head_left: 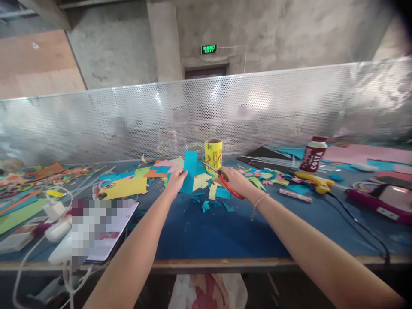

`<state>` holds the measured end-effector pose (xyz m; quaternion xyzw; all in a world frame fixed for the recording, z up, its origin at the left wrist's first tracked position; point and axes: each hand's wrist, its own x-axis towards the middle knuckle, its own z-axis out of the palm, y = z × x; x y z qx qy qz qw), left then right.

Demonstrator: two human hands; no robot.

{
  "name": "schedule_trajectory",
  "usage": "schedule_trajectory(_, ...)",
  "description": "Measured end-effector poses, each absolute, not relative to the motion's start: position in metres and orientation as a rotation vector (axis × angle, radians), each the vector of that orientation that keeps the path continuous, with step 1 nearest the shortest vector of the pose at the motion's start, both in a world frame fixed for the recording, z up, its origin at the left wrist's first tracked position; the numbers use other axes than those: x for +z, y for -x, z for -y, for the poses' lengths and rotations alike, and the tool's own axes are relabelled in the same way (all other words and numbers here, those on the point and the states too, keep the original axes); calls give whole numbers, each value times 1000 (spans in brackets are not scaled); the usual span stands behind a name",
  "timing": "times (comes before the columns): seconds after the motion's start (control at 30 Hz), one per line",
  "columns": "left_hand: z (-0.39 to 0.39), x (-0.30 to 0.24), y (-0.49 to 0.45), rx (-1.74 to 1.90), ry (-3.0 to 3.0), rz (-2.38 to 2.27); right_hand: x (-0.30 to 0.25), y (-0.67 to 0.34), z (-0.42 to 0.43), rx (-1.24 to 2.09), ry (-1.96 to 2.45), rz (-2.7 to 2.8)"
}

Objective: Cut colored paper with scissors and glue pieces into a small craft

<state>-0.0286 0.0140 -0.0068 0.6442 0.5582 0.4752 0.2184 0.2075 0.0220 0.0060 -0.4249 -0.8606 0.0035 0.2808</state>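
My left hand [175, 180] pinches a strip of blue paper [190, 171] by its left edge and holds it upright above the table. In my right hand [234, 180] is a pair of scissors [230, 187] with red-orange handles. Its blades point left toward the paper's right edge; whether they touch it I cannot tell. Just behind the blades stands a yellow roll of tape [213, 153]. Beneath both hands lie small blue paper scraps [205, 206], along with pale yellow and green pieces.
A yellow glue gun [315, 182] with a black cord, a COSTA bottle [313, 154] and a purple device [380, 204] are on the right. At left are a tablet [112, 231], white cables and coloured paper piles [32, 182]. A perforated metal screen [135, 120] stands behind.
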Motion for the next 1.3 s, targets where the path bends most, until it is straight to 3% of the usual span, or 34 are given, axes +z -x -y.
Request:
schedule_trajectory(0.17,-13,0,31,1208,-2003,-1609,10,-212,-23,-83,1142,2196)
schedule_trajectory(0.4,3,12,41,763,-2226,-2173,15,-226,-26,-128,1094,2371)
schedule_trajectory(0.5,6,11,45,593,-2325,-2184,17,-227,-21,-119,1069,2477)
schedule_trajectory(1.3,8,9,35,575,-2784,-1859,32,-234,-14,392,1091,2679)
